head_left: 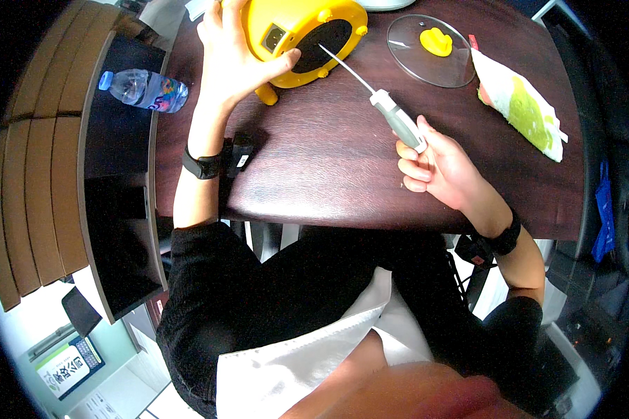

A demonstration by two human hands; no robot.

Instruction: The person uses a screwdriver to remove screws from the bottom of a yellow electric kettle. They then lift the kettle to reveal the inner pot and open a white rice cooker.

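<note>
A yellow electric pot (279,14) lies tipped on the table, its underside turned toward me. That underside has a dark round plate (328,38), several small yellow feet and a power socket (273,38) on the left. My left hand (234,66) is closed on the pot's left side, with the thumb across the edge of the base. In my right hand (444,164) is a screwdriver (396,119) with a grey and white handle. Its thin shaft points up and left, and the tip meets or hovers over the dark plate; contact is unclear.
Right of the pot lies a clear glass lid (409,61) with a yellow knob (436,42). A white and green cloth (524,112) rests near the right edge of the dark wooden table (314,167). A water bottle (143,91) lies on the black-topped cabinet at left.
</note>
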